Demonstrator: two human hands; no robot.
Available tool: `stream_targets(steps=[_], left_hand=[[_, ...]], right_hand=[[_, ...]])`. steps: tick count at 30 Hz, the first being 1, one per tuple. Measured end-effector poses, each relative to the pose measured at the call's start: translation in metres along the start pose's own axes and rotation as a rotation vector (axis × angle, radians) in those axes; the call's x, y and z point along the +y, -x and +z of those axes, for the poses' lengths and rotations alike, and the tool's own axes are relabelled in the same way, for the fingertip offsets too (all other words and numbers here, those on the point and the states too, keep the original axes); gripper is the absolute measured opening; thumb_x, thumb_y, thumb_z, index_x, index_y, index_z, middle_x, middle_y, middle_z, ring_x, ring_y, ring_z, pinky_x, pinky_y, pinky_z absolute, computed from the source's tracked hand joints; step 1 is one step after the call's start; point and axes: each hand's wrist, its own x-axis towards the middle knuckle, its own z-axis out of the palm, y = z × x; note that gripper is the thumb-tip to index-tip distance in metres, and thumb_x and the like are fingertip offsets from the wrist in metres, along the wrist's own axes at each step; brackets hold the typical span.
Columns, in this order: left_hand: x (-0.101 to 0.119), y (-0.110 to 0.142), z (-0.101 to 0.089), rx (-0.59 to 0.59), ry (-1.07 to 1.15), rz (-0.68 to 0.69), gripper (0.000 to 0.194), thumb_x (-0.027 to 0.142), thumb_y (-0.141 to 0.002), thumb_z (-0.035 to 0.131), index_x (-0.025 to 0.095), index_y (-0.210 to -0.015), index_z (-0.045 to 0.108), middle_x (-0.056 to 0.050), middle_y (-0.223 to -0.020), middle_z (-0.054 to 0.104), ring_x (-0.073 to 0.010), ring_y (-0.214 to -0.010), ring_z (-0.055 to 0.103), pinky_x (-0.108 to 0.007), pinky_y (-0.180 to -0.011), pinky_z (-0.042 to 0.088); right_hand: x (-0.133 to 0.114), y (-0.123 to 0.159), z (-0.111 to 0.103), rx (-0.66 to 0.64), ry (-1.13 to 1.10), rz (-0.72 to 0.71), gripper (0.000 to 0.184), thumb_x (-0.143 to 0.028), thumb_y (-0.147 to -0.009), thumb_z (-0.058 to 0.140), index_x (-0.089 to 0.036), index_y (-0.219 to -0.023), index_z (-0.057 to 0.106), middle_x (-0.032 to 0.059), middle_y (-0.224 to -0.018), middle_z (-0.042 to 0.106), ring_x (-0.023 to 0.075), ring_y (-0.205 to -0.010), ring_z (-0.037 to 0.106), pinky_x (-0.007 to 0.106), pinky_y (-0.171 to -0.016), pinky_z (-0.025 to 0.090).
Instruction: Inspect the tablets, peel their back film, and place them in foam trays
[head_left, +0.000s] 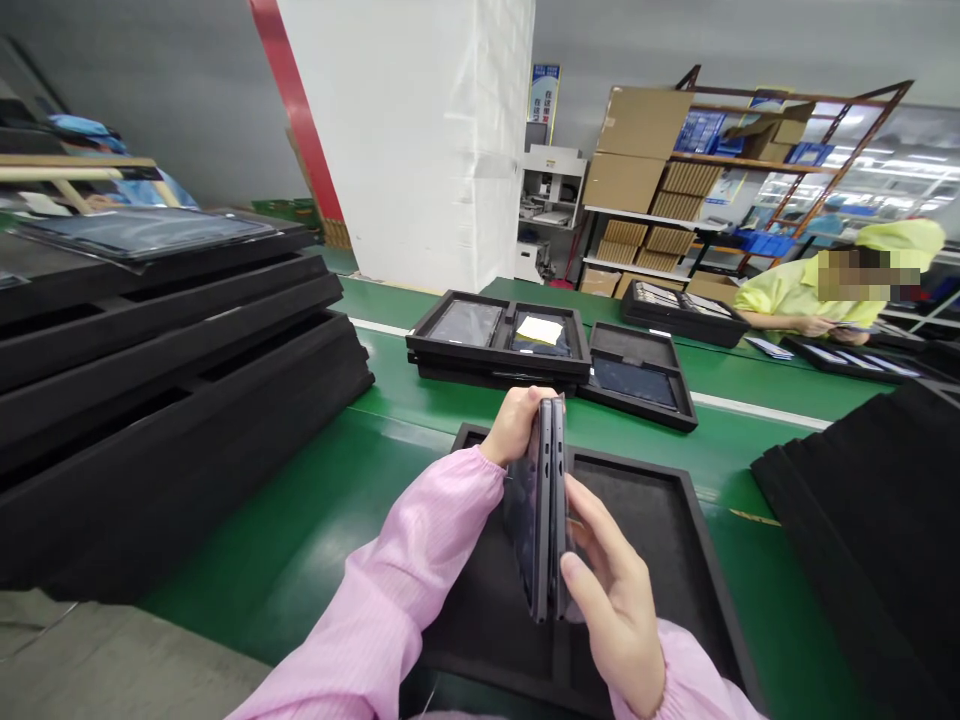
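Two dark tablets [551, 500] stand on edge face to face, their thin sides with port slots turned toward me. My left hand [519, 425] grips them at the far upper end, its fingers partly hidden behind them. Against the right-hand tablet rest the fingers and thumb of my right hand [619, 590], curled at its side and near edge. Below the pair lies a black foam tray [637, 500] with recessed compartments; the tablets and my arms cover part of it.
Black foam trays are stacked at left [187, 420] and right [862, 500]. Farther along the green bench [360, 440] sit a two-compartment tray stack [499, 355] holding screens and a tray with one dark panel [634, 383]. A person in yellow [802, 280] works at far right.
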Motion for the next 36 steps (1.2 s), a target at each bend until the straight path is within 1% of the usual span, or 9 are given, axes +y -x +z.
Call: stream_targets(steps=[5,9,13,16,20,24,28,31,36], left_hand=[[-0.0002,0.0041,-0.0003,-0.026,-0.021,0.023,0.078,0.094,-0.067,0.029,0.021,-0.046,0.047,0.0,-0.044,0.043,-0.0135,-0.046,0.04,-0.03,-0.05,0.036],[0.0016,0.0056,0.0018,-0.059,-0.007,0.027,0.078,0.094,-0.067,0.031,0.02,-0.045,0.048,-0.001,-0.044,0.044,-0.0141,-0.047,0.042,-0.03,-0.052,0.038],[0.0031,0.0055,0.0033,-0.058,0.017,0.031,0.077,0.091,-0.069,0.035,0.02,-0.045,0.05,-0.001,-0.044,0.045,-0.0141,-0.047,0.043,-0.03,-0.053,0.039],[0.0033,0.0055,0.0042,-0.056,0.017,0.018,0.077,0.092,-0.068,0.035,0.02,-0.046,0.05,-0.001,-0.043,0.045,-0.0148,-0.048,0.044,-0.03,-0.053,0.04],[0.0023,0.0055,0.0053,-0.037,0.026,0.015,0.076,0.092,-0.068,0.036,0.02,-0.047,0.05,-0.001,-0.043,0.045,-0.0146,-0.047,0.044,-0.03,-0.053,0.039],[0.0017,0.0059,0.006,-0.023,0.012,-0.003,0.076,0.091,-0.069,0.036,0.02,-0.047,0.05,-0.001,-0.044,0.046,-0.015,-0.048,0.045,-0.03,-0.053,0.04],[0.0017,0.0058,0.0061,-0.016,0.009,-0.007,0.073,0.088,-0.071,0.038,0.02,-0.048,0.051,-0.001,-0.046,0.048,-0.0153,-0.05,0.047,-0.029,-0.053,0.04],[0.0018,0.0054,0.0059,-0.019,0.017,-0.007,0.071,0.086,-0.073,0.04,0.02,-0.049,0.051,-0.001,-0.046,0.048,-0.0147,-0.049,0.047,-0.029,-0.054,0.04],[0.0011,0.0049,0.0058,-0.004,0.001,-0.017,0.074,0.089,-0.072,0.036,0.02,-0.048,0.049,-0.001,-0.046,0.047,-0.015,-0.05,0.047,-0.029,-0.054,0.041]], right_hand=[[-0.0008,0.0014,-0.0018,0.015,-0.018,0.014,0.042,-0.02,-0.097,0.051,-0.038,-0.134,0.059,-0.0013,-0.139,0.06,0.0195,-0.126,0.058,0.027,-0.098,0.054],[-0.0007,0.0029,-0.0028,0.066,0.004,0.003,0.043,-0.013,-0.093,0.051,-0.037,-0.127,0.064,-0.0006,-0.133,0.065,0.019,-0.119,0.063,0.023,-0.09,0.058],[-0.001,0.0016,-0.0036,0.113,0.031,-0.002,0.04,-0.011,-0.091,0.051,-0.031,-0.121,0.068,0.0044,-0.126,0.068,0.0228,-0.112,0.067,0.027,-0.082,0.061],[-0.0014,0.0009,-0.0041,0.108,0.014,0.004,0.038,-0.014,-0.09,0.053,-0.029,-0.122,0.068,0.0064,-0.128,0.067,0.0256,-0.114,0.066,0.031,-0.083,0.062],[-0.0023,0.0011,-0.0041,0.083,-0.009,0.003,0.04,-0.018,-0.091,0.056,-0.03,-0.127,0.065,0.006,-0.13,0.066,0.0268,-0.118,0.063,0.033,-0.086,0.061],[-0.0025,0.002,-0.0042,0.082,0.019,0.008,0.038,-0.021,-0.091,0.056,-0.026,-0.128,0.064,0.0096,-0.127,0.066,0.0288,-0.117,0.064,0.035,-0.086,0.061],[-0.0006,0.0049,-0.0054,0.073,0.083,0.026,0.045,-0.021,-0.089,0.059,-0.03,-0.133,0.058,0.0076,-0.131,0.063,0.0262,-0.118,0.062,0.033,-0.088,0.059],[0.0011,0.007,-0.0056,0.059,0.129,0.041,0.049,-0.022,-0.088,0.06,-0.031,-0.135,0.054,0.0075,-0.134,0.06,0.0266,-0.121,0.059,0.034,-0.09,0.057],[0.0002,0.0077,-0.003,0.038,0.19,0.037,0.055,-0.023,-0.086,0.06,-0.03,-0.139,0.048,0.0085,-0.138,0.056,0.0281,-0.124,0.057,0.036,-0.09,0.057]])
